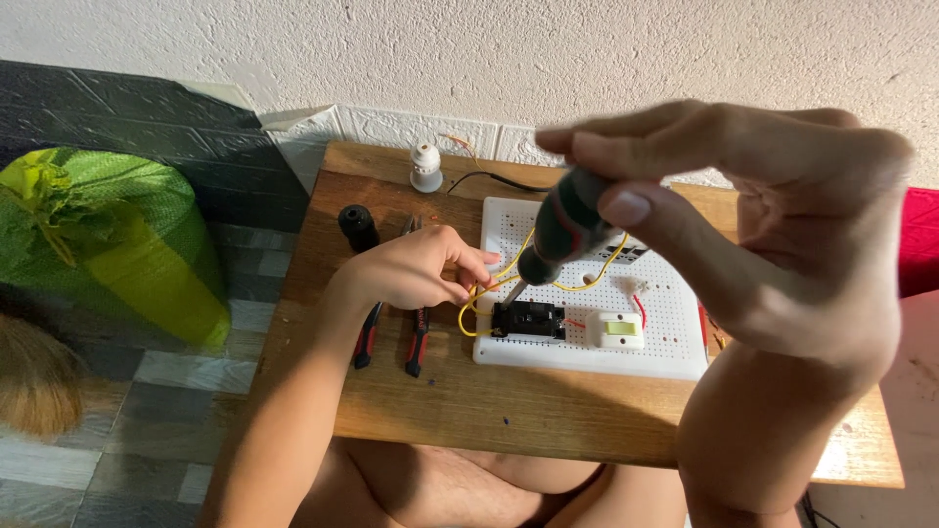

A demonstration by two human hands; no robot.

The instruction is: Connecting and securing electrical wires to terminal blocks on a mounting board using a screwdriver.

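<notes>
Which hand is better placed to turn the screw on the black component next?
Right, likely: the right hand grips the screwdriver, tip down at the black component. The left hand only pinches the yellow wire beside it.

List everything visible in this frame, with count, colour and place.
screwdriver: 1, dark green and red handle, in right hand, tip at black module
yellow wire: 1, looped on board, pinched by left hand
black module: 1, board front
white switch: 1, board, right of module
perforated board: 1, white, on table
pliers: 1, red-black handles, left of board
lamp holders: white and black, table rear
table: 1, wooden
bag: 1, green, floor left
left hand: on wire
right hand: grips screwdriver
</notes>
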